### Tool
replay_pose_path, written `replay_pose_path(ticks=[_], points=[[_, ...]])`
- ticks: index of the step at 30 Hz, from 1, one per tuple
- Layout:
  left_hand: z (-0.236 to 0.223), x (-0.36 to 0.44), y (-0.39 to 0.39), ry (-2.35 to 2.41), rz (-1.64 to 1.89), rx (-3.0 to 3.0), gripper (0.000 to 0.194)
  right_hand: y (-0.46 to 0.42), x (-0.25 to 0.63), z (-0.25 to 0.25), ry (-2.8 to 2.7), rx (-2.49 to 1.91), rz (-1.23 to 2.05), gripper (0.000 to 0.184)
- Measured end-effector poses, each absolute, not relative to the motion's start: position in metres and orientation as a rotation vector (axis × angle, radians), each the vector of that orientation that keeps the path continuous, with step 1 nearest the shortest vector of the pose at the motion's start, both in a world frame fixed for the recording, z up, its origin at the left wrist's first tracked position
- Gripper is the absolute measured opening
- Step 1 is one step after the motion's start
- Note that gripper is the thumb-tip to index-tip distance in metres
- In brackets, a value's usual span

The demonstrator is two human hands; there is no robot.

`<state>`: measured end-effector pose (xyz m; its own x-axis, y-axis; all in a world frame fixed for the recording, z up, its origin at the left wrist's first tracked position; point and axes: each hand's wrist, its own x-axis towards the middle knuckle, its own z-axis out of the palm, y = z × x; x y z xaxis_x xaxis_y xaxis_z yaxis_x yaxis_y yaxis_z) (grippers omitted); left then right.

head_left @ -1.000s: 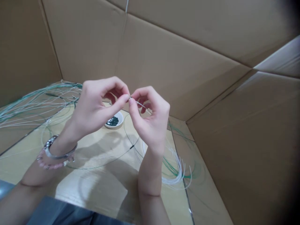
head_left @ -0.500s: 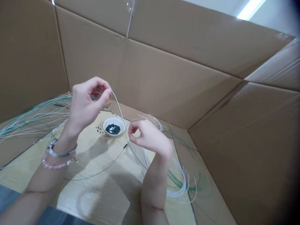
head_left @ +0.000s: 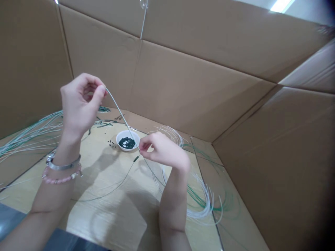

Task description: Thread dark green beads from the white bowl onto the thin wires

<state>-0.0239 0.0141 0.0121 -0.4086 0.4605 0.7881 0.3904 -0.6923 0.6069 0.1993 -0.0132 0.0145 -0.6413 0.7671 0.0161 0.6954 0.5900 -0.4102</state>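
My left hand is raised at the left, thumb and fingertips pinched on the upper end of a thin pale green wire. From there the wire slants down to my right hand, whose thumb and forefinger are also closed on it. Just below the right fingertips, a small dark piece sits on a thin strand, which curves down to the left over the table. Behind the wire stands a white bowl with many small dark green pieces in it.
Several tiny dark bits lie left of the bowl. Bundled green and white wires spread at the left, and coiled white wires lie at the right. Cardboard walls enclose the wooden table.
My left hand has moved up and to the left, away from the right hand, so a longer stretch of wire shows between them. My right hand has shifted slightly left.
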Motion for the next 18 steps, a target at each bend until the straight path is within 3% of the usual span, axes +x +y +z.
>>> replay_pose_path(ticks=[4, 9, 11, 13, 15, 18], points=[[0.008, -0.042, 0.028, 1.034, 2.057, 1.508, 0.026, -0.010, 0.200, 0.018, -2.586, -1.040, 0.623, 0.008], [0.004, -0.044, 0.032, 1.037, 1.381, 1.808, 0.050, -0.006, 0.202, 0.019, -2.486, -1.015, 0.604, 0.008], [0.006, -0.035, 0.022, 1.209, 1.373, 2.095, 0.054, -0.006, 0.204, 0.018, -2.466, -1.027, 0.588, 0.007], [0.011, -0.026, 0.008, 1.448, 1.588, 2.383, 0.061, -0.006, 0.204, 0.017, -2.455, -1.047, 0.567, 0.006], [0.016, -0.018, -0.007, 1.458, 1.682, 2.690, 0.052, -0.006, 0.204, 0.017, -2.452, -1.067, 0.545, 0.006], [0.018, -0.007, -0.017, 1.083, 1.439, 3.050, 0.018, -0.008, 0.202, 0.019, -2.450, -1.076, 0.524, 0.006]])
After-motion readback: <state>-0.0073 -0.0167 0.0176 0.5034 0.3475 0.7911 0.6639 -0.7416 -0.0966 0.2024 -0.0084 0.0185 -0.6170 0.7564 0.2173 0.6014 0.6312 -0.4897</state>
